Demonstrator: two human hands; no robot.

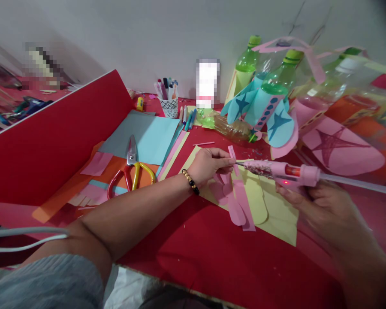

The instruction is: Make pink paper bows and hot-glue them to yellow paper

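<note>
My left hand [209,165] is pinching a pink paper strip [232,153], bead bracelet [190,181] on that wrist. Right hand [321,210] is gripping a pink glue gun [283,171], red light on, nozzle right by my left fingertips [230,160], long glue stick [357,181] out the back. Underneath: pink paper cutouts [233,206] on yellow paper [276,219], on a red table [218,262]. Left of that, scissors [131,180] with red and yellow handles lie on orange paper [83,180], next to blue paper [144,137]. Further back: pen cup [169,106], green-capped plastic bottles [246,64], and blue paper stars [278,124].
</note>
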